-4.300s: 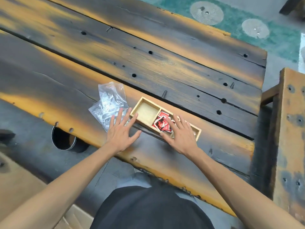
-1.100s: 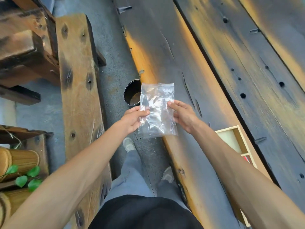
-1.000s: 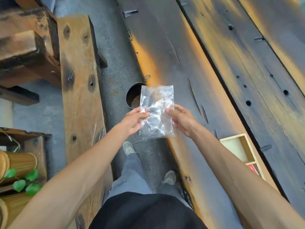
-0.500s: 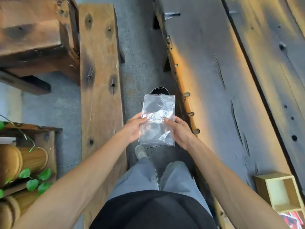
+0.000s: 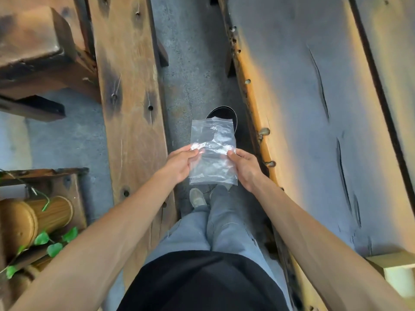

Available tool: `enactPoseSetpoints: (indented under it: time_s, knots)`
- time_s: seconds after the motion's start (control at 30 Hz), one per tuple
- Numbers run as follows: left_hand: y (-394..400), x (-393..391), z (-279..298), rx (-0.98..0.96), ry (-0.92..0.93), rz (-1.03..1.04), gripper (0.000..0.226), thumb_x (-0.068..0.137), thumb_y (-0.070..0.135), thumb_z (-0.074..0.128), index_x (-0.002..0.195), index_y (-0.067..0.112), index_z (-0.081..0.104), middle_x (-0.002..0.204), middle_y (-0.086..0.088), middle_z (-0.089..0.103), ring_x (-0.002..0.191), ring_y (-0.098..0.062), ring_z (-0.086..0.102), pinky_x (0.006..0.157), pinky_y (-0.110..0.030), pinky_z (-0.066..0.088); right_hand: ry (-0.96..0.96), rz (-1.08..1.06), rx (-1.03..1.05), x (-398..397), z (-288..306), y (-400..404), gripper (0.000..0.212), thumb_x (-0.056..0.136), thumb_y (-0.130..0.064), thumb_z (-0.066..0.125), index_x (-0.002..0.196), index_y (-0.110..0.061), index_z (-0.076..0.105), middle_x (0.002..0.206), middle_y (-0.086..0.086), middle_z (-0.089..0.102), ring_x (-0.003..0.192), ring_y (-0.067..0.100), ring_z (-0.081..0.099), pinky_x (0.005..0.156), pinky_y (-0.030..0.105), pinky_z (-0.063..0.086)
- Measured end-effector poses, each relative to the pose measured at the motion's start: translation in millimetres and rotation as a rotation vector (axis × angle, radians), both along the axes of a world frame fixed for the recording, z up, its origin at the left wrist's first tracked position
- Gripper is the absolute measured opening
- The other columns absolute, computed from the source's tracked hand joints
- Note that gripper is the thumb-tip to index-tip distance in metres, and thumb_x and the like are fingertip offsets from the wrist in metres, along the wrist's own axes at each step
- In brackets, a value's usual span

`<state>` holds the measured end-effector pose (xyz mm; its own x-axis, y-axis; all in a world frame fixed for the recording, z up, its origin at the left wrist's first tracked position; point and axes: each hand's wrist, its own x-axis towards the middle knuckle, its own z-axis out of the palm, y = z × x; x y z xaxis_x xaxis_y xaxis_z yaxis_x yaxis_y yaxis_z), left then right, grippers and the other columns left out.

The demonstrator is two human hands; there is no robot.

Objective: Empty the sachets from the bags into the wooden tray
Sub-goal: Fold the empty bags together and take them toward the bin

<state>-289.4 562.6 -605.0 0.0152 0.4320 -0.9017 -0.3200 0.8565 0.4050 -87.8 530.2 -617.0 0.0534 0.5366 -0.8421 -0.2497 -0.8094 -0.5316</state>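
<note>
Bag (image 5: 212, 151) looks empty and see-through, pinched at both side edges by the left hand (image 5: 180, 163) and right hand (image 5: 246, 168), fingers closed on the plastic, held out over the floor gap just in front of a dark bin (image 5: 222, 113). Thin film like that could slip or flutter and miss the bin, landing on the floor, if one pinch lets go first. Room's tight: bench (image 5: 130, 104) to the left, table (image 5: 314, 131) edge close on the right, and only a corner of the tray (image 5: 395, 272) shows at the lower right.
</note>
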Motion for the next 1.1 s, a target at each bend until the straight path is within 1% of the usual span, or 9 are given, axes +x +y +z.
enactPoseSetpoints:
  time_s: [0.1,0.27,0.43,0.57,0.7,0.87,0.93,1.03,1.1]
  knots:
    - [16.8,5.4,-22.5,-0.019,0.025,-0.015,0.06,0.094,-0.006,0.063,0.15,0.001,0.041,0.136,-0.016,0.064,0.091,-0.01,0.077,0.074,-0.016,0.06,-0.002,-0.012,-0.046,4.8,-19.7,16.0,0.024,0.103,-0.017,0.058,0.116,0.001,0.069,0.118,0.028,0.072,0.098,0.038,0.07,0.097,0.062,0.055]
    - [36.4,15.6,-48.2,-0.085,0.014,-0.061,0.058,0.098,-0.007,0.055,0.152,0.006,0.04,0.147,-0.015,0.054,0.117,-0.019,0.065,0.11,-0.032,0.047,-0.054,-0.087,-0.147,9.1,-56.8,25.8,0.02,0.103,-0.015,0.057,0.114,-0.006,0.07,0.111,0.017,0.076,0.101,0.031,0.072,0.096,0.043,0.059]
    - [47.1,20.1,-87.1,-0.14,-0.047,-0.139,0.062,0.098,-0.007,0.053,0.154,0.014,0.038,0.152,-0.012,0.05,0.114,-0.02,0.066,0.078,-0.026,0.058,-0.076,-0.141,-0.26,3.5,-91.2,34.5,0.019,0.105,-0.016,0.053,0.119,-0.022,0.065,0.112,0.008,0.074,0.098,0.023,0.072,0.085,0.037,0.061]
    - [60.7,18.6,-137.0,-0.175,-0.075,-0.163,0.067,0.098,-0.012,0.048,0.155,0.021,0.038,0.158,-0.013,0.042,0.119,-0.023,0.066,0.082,-0.032,0.06,-0.141,-0.14,-0.296,-4.0,-138.1,39.4,0.029,0.105,-0.014,0.051,0.129,-0.025,0.063,0.114,0.003,0.074,0.103,0.022,0.073,0.095,0.041,0.06]
    - [79.7,20.1,-194.3,-0.172,-0.085,-0.267,0.069,0.098,-0.012,0.046,0.149,0.034,0.045,0.159,-0.02,0.037,0.108,-0.021,0.071,0.067,-0.032,0.062,-0.148,-0.222,-0.333,-9.1,-192.2,45.9,0.033,0.107,-0.008,0.047,0.136,-0.018,0.06,0.113,0.005,0.077,0.099,0.019,0.077,0.093,0.041,0.061]
    - [92.2,18.5,-266.3,-0.186,-0.085,-0.329,0.067,0.1,-0.007,0.048,0.147,0.04,0.046,0.148,-0.017,0.054,0.112,-0.016,0.071,0.102,-0.044,0.054,-0.277,-0.214,-0.31,-12.9,-259.4,58.1,0.029,0.108,-0.015,0.05,0.133,-0.026,0.06,0.111,0.001,0.078,0.092,0.012,0.076,0.079,0.029,0.061]
    - [95.5,14.2,-292.1,-0.196,-0.057,-0.353,0.064,0.101,-0.005,0.047,0.146,0.041,0.047,0.145,-0.014,0.057,0.111,-0.015,0.071,0.099,-0.04,0.055,-0.311,-0.184,-0.308,-16.9,-281.0,63.2,0.029,0.108,-0.019,0.051,0.134,-0.029,0.057,0.108,-0.002,0.077,0.089,0.008,0.074,0.073,0.021,0.056]
    - [97.1,5.7,-325.0,-0.223,-0.015,-0.362,0.063,0.101,-0.004,0.048,0.144,0.042,0.048,0.133,-0.008,0.066,0.112,-0.015,0.071,0.112,-0.045,0.044,-0.326,-0.129,-0.32,-22.9,-310.5,68.5,0.036,0.108,-0.02,0.052,0.142,-0.03,0.054,0.121,-0.005,0.071,0.09,0.003,0.067,0.062,0.01,0.049]
    - [96.2,-0.5,-338.7,-0.235,0.009,-0.364,0.06,0.102,-0.002,0.047,0.145,0.04,0.048,0.135,-0.003,0.064,0.112,-0.015,0.07,0.109,-0.043,0.047,-0.312,-0.101,-0.323,-26.7,-325.3,71.1,0.038,0.107,-0.019,0.052,0.144,-0.03,0.053,0.129,-0.005,0.067,0.092,0.003,0.066,0.064,0.011,0.049]
